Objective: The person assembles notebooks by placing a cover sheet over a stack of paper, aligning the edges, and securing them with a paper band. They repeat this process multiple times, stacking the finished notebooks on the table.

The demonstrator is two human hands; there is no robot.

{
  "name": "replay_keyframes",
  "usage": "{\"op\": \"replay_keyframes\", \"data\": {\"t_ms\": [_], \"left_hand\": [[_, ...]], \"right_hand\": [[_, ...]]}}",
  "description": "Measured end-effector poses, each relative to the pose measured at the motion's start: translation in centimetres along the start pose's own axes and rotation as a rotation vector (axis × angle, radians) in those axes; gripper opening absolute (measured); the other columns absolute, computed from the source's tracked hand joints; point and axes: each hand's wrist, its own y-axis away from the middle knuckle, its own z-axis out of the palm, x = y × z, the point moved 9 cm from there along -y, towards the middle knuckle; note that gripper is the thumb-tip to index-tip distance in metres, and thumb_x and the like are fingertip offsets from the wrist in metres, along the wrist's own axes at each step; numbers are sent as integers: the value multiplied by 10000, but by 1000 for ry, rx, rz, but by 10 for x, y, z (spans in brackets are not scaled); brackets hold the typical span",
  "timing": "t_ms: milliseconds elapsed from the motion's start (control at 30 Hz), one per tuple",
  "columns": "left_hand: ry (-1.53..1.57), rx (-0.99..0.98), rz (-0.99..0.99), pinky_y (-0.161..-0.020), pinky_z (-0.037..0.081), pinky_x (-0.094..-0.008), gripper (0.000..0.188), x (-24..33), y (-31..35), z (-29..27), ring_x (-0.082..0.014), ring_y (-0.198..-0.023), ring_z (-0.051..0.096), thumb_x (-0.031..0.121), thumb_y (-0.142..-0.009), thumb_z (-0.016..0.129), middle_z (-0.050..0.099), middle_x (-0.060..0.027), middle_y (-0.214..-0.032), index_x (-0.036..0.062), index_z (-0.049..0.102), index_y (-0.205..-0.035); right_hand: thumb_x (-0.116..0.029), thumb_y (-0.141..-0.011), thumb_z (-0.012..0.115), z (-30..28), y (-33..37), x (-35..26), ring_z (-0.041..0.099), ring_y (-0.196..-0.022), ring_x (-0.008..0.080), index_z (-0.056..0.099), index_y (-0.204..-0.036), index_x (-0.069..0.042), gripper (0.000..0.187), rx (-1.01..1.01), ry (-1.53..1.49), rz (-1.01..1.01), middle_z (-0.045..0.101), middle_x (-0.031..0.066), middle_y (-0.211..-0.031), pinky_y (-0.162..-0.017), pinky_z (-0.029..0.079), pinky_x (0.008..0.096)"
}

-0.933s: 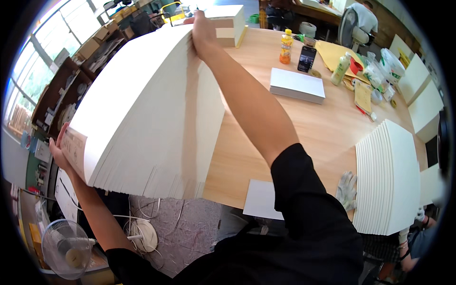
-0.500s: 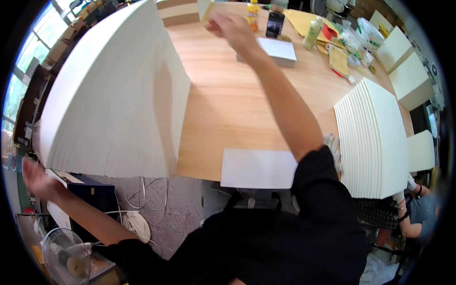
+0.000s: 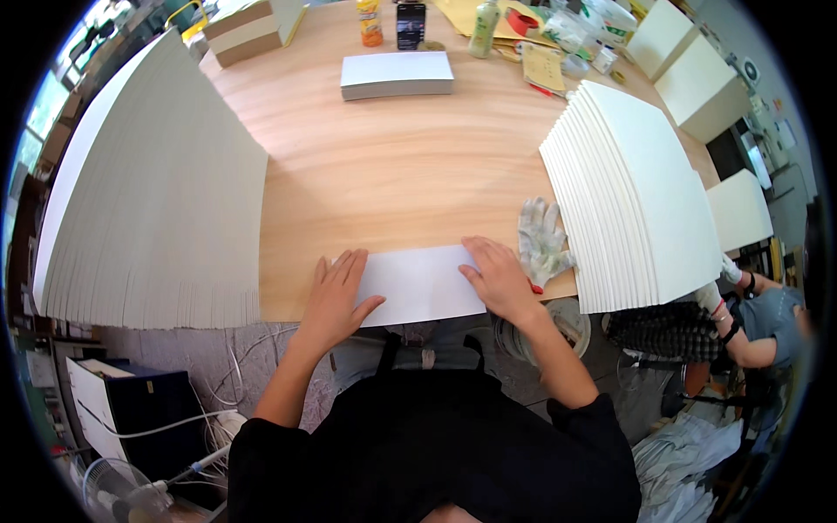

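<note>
A white sheet of paper (image 3: 417,286) lies at the table's near edge, in front of my body. My left hand (image 3: 336,296) rests on its left end, fingers stretched out and thumb spread. On the right end, my right hand (image 3: 500,277) lies with its fingers extended over the corner. Whether the paper is one sheet or a few cannot be made out. To the left rises a tall stack of white sheets (image 3: 174,192). A stack of thick white bundles (image 3: 645,192) stands to the right, with a work glove (image 3: 542,240) beside it.
A low white paper stack (image 3: 397,73) sits farther back on the wooden table (image 3: 401,166). Behind it are an orange bottle (image 3: 370,24), a phone (image 3: 411,26) and a green bottle (image 3: 484,30). A fan (image 3: 122,492) stands lower left. Another person (image 3: 767,327) works at far right.
My right hand has come back from the far side of the table to the paper. My left hand has moved from beside the tall stack onto the paper's left end.
</note>
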Motion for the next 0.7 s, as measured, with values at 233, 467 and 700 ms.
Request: {"op": "replay_keyframes", "data": {"t_ms": [233,467,700], "left_hand": [[-16,-60,5,-1215,286,-627,881,-8,-11,1,-389,-1459,456,463,-910,770,533,-246,-1504,-1,412,-1569],[-258,-256,92,-1214,248,-683,1208,31,-2,6,-443,-1550,293,519,-660,934,316,-257,-1662,84,350,-1624],[-312,-221,117,-1239,232,-659,1202,21,1,20,-434,-1560,284,420,-640,937,296,-259,-1675,84,343,-1629]], "right_hand": [[-261,-998,666,10,18,-8,525,-1394,386,583,-1414,18,507,158,50,12,614,206,-1436,-1191,387,497],[-268,-1004,645,12,21,-10,520,-1411,352,606,-1388,9,474,156,123,-19,612,171,-1455,-1206,372,486],[-238,-983,653,15,25,-12,527,-1399,353,621,-1353,8,446,183,156,-26,616,171,-1443,-1204,377,484]]}}
